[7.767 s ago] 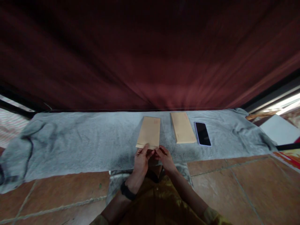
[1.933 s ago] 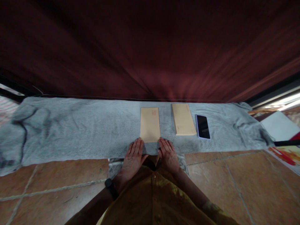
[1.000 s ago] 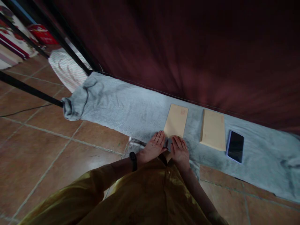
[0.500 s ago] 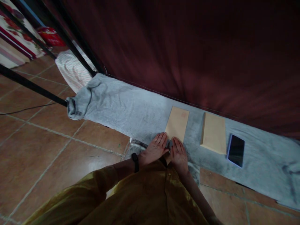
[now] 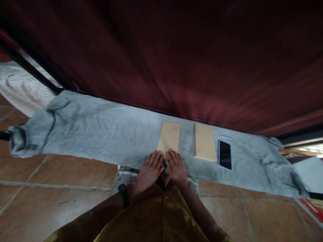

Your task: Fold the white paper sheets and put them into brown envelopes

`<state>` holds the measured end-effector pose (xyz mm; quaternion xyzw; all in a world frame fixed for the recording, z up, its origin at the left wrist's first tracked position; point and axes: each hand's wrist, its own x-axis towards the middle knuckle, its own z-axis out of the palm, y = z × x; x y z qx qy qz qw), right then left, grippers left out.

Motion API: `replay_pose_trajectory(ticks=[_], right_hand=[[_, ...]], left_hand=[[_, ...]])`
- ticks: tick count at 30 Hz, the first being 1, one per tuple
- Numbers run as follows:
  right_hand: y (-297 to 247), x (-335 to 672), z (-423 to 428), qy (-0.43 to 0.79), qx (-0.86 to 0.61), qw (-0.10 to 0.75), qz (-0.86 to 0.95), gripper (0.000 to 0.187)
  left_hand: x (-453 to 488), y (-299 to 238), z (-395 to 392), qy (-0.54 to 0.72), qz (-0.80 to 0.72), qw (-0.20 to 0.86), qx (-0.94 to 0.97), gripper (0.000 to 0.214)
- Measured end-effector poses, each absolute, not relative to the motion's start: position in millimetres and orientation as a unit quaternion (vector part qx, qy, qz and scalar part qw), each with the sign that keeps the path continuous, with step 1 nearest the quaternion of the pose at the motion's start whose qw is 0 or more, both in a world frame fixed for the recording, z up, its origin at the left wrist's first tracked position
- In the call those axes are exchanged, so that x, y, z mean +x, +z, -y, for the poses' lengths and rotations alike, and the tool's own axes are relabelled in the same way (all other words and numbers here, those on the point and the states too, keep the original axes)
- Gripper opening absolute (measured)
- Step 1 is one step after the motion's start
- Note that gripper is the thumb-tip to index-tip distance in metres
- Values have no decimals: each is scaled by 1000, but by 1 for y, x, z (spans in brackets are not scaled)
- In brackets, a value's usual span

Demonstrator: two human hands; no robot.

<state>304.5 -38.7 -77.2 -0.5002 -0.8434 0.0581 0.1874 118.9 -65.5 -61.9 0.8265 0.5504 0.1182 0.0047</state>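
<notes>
My left hand point(image 5: 150, 168), with a dark band on its wrist, lies open with fingers stretched flat. Its fingertips touch the lower left of a flat tan piece, like a paper envelope point(image 5: 169, 136). Beside it, my right hand point(image 5: 176, 167) also rests flat and open, fingertips on the lower right edge of that piece. The envelope's near end is hidden under the hands. To the right is a thicker tan stack, perhaps more envelopes point(image 5: 205, 143). Further right lies a phone point(image 5: 224, 155) with a dark screen and a pale purple case.
A long grey cloth point(image 5: 101, 129) covers the narrow surface under these things. Behind it hangs a dark red curtain point(image 5: 176, 67). Black bars point(image 5: 27, 65) and a striped cloth point(image 5: 27, 87) are at the left. Brown floor tiles point(image 5: 83, 171) lie in front.
The view has swung to the right, so everything sits further left in the picture. Both hands stay flat at the near end of the envelope, with little visible movement over it.
</notes>
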Motion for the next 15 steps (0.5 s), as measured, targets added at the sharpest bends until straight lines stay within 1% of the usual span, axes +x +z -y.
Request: replay_pose_trajectory(ticks=[4, 9, 11, 15], right_hand=[[-76, 305, 23, 43, -538, 188, 820, 45], [-75, 303, 15, 42, -557, 197, 806, 45], [-76, 302, 16, 43, -562, 204, 801, 46], [-77, 301, 17, 45, -565, 215, 796, 45]], left_hand=[[120, -60, 62, 152, -589, 4, 794, 37], [123, -55, 47, 211, -617, 53, 757, 25], [124, -54, 38, 225, -643, 62, 730, 25], [126, -54, 21, 211, -687, 69, 691, 36]])
